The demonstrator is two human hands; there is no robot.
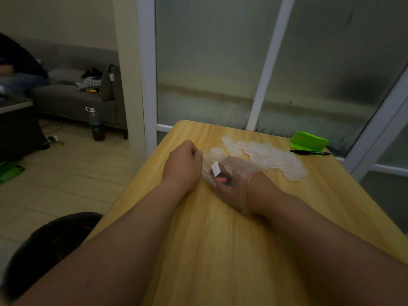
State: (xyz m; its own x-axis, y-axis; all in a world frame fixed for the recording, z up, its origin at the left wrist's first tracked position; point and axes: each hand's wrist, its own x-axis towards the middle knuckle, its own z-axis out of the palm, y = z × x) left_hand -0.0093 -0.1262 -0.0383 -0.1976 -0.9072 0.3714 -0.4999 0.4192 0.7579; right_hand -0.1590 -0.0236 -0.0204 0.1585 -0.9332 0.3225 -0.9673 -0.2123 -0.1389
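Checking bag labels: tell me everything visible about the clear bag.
The bag is thin clear plastic with a reddish zip strip at its open mouth, crumpled, lying on the table. The right hand is inside it up to the wrist; the left hand pinches its far edge. Inside show a white label and small pink and green pieces.

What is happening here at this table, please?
A person is working with a clear zip bag on the wooden table. The left hand pinches its far end, and the right hand is inside it, next to small pink and green pieces. A heap of clear plastic pieces and a black marker lie behind.
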